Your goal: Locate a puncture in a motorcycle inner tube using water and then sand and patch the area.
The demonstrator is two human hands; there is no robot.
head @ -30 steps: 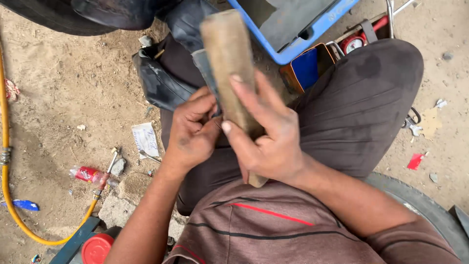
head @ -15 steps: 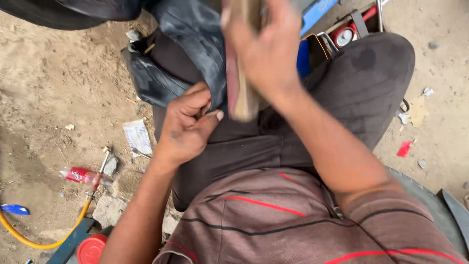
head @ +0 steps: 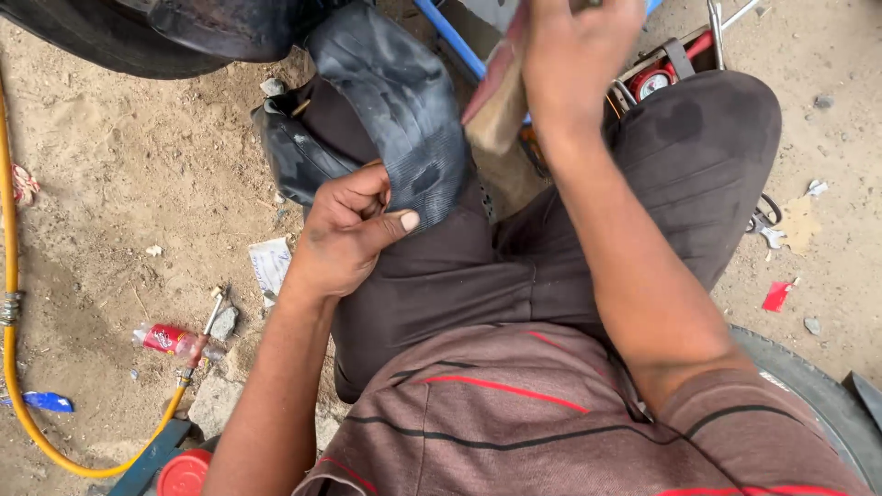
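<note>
Head view: the left hand point(head: 344, 234) pinches the black inner tube point(head: 400, 129) flat on the thigh while the right hand point(head: 574, 55) grips a raised wooden block point(head: 496, 106), seemingly mid-rubbing, needing a firm hold.

This is looking like an open-air roadside tyre repair spot. A tyre point(head: 110, 41) and a yellow air hose point(head: 11, 276) are lying on bare sandy ground point(head: 129, 174), with a pressure gauge point(head: 650, 84) sitting beside the person's knee.

left hand point(head: 344, 234): fingers curled, pinching | right hand point(head: 574, 55): raised, gripping
</note>
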